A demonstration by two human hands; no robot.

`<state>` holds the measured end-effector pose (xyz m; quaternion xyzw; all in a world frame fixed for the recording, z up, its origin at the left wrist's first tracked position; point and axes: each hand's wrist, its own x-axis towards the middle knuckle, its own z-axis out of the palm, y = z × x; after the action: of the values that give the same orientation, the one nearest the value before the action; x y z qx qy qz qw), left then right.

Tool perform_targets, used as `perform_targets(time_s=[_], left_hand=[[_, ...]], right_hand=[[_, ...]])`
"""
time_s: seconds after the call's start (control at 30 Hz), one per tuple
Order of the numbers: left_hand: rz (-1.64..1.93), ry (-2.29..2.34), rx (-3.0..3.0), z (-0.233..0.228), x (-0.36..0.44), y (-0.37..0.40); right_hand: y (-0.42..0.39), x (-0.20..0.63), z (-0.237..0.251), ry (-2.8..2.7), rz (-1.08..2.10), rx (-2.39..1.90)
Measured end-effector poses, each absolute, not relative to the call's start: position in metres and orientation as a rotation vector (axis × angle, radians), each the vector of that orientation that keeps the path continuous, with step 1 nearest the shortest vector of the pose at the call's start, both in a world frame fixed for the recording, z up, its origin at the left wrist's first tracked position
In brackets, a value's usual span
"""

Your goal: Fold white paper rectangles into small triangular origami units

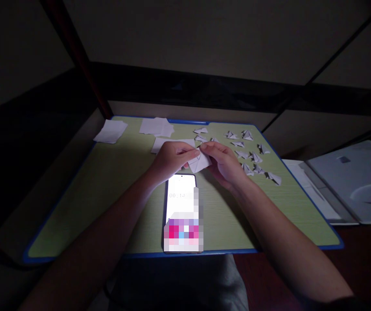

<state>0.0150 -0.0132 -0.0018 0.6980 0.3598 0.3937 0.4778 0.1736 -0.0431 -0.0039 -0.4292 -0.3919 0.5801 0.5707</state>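
A small piece of white paper (200, 162) with crease lines is pinched between both hands above the middle of the table. My left hand (171, 159) grips its left side, thumb on top. On the other side, my right hand (221, 160) has its thumb and fingers closed on the upper right edge. The fingertips beneath the paper are mostly hidden. Just below the hands lies a phone (182, 207) with a lit screen showing a timer. Several folded paper pieces (255, 156) are spread over the table to the right of my right hand.
The green table (107, 203) has a blue rim. White paper sheets lie in a far-left stack (110, 131), a back stack (155, 126) and partly behind my left hand (159, 144). A white box-like object (353, 181) stands beyond the right edge. A wall rises behind.
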Motion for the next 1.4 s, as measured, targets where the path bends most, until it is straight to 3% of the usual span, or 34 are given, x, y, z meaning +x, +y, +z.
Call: perform_targets(time_s=[0.3,1.4], left_hand=[[0.984,0.884,1.716,0.0007,0.0158,-0.0165],[0.951,0.941,1.629,-0.0002,0.0140,-0.0189]], right_hand=[[-0.0425,0.1732,-0.0035,-0.827,1.440,-0.997],[-0.0436,0.1714,-0.0082,-1.169,1.150,-1.053]])
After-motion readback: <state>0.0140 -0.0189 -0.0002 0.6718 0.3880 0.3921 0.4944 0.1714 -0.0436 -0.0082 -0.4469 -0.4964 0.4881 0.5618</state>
